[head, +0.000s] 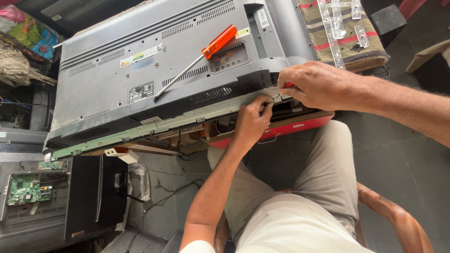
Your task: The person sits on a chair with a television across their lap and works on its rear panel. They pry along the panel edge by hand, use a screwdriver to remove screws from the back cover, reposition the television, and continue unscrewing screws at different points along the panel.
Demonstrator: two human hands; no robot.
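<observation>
Head view: a flat-panel television (154,75) lies screen-down, its grey back cover upward, its near edge overhanging a red-fronted wooden surface (300,125) so that the seam faces the seated person. The left hand (253,119) is closed, fingertips pinching at the exposed metal strip (154,126) along the lower edge, apparently to steady it. The right hand (318,86) is curled around a small red-tipped object, mostly hidden, pressed to the same corner. An orange-handled screwdriver (197,61) rests unheld on the back cover, within reach. A green circuit board (26,189) lies on the floor at left; clear plastic stand pieces (337,28) sit on a striped cloth (347,42) beyond.
</observation>
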